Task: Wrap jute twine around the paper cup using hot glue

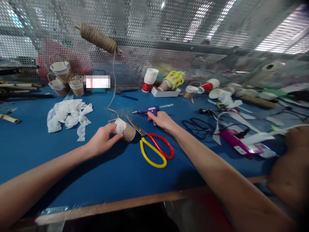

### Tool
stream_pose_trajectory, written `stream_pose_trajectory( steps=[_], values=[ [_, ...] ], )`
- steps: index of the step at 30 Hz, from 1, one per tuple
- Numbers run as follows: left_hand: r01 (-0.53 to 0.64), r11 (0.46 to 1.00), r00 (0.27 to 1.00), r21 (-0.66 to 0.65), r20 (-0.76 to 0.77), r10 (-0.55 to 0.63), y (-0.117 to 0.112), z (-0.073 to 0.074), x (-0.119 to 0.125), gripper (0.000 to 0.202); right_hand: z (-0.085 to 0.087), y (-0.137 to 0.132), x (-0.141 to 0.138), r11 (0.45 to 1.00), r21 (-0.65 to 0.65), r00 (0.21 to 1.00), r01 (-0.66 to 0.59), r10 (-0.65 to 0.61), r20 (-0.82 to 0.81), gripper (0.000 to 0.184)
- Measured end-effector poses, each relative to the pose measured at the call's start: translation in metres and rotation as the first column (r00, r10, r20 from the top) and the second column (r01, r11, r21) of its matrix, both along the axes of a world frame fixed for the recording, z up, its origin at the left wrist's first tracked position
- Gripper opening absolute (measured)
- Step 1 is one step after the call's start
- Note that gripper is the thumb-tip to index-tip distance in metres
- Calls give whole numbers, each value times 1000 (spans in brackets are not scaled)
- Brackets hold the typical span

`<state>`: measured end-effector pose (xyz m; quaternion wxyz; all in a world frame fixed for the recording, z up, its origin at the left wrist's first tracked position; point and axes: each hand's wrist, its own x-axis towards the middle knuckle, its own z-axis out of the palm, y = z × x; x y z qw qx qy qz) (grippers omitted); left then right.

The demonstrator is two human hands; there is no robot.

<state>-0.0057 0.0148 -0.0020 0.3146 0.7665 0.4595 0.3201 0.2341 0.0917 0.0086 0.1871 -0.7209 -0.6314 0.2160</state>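
Note:
My left hand (102, 140) grips a paper cup (125, 129) lying on its side on the blue table (101, 180); the cup is partly wrapped in brown twine. A strand of twine (114, 87) runs up from the cup to a twine spool (98, 38) hung on the mesh wall. My right hand (162, 120) is closed on the handle of a blue glue gun (149, 110) that rests on the table. Scissors (152, 145) with one red and one yellow handle lie between my hands, blades pointing toward the cup.
White lace scraps (69, 116) lie at the left. Twine-wrapped cup baskets (64, 80) stand at the back left. Stacked cups (149, 79), a yellow object (175, 79), black scissors (209, 112), ribbons and a pink tool (238, 145) crowd the right. Another person's arm (292, 174) is at the right edge.

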Motion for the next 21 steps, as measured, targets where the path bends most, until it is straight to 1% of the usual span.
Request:
stream_pose_trajectory(
  steps=[3, 5, 6, 7, 8, 9, 10, 11, 12, 14, 16, 18, 21],
  values=[
    [19, 999, 997, 50, -80, -15, 0, 1, 0, 17, 6, -3, -2, 997, 73, 990, -27, 17, 137, 30],
    [43, 996, 996, 75, -80, -37, -1, 2, 0, 17, 14, -12, -8, 988, 147, 978, -39, 7, 208, 28],
    [54, 995, 996, 90, -81, -47, -1, 2, 0, 17, 18, -17, -12, 980, 187, 973, -70, 26, 229, 27],
    [65, 992, 995, 105, -85, -56, -2, 2, 0, 16, 23, -24, -18, 969, 215, 969, -124, 72, 234, 26],
    [76, 990, 994, 120, -93, -65, -2, 2, 0, 16, 27, -31, -24, 950, 233, 962, -206, 153, 228, 25],
    [88, 987, 992, 132, -104, -75, -3, 2, 0, 16, 32, -38, -32, 894, 259, 928, -365, 328, 175, 23],
    [98, 985, 990, 140, -116, -82, -4, 3, 1, 16, 36, -45, -40, 834, 271, 874, -481, 480, 76, 22],
    [111, 984, 987, 142, -128, -93, -5, 3, 1, 16, 40, -51, -48, 796, 259, 819, -547, 573, -29, 22],
    [124, 982, 985, 143, -136, -105, -6, 4, 2, 16, 43, -57, -55, 783, 244, 784, -572, 609, -117, 20],
    [153, 977, 981, 146, -140, -132, -7, 4, 3, 16, 47, -64, -68, 792, 223, 767, -569, 608, -205, 17],
    [170, 974, 979, 149, -137, -150, -8, 5, 3, 14, 49, -67, -74, 817, 196, 783, -542, 576, -235, 12],
    [163, 976, 981, 141, -130, -145, -9, 6, 3, 14, 49, -68, -75, 838, 178, 792, -517, 546, -273, 10],
    [129, 989, 989, 75, -82, -122, -11, 9, 3, 16, 48, -70, -69, 868, 176, 768, -464, 493, -409, 10]
  ],
)
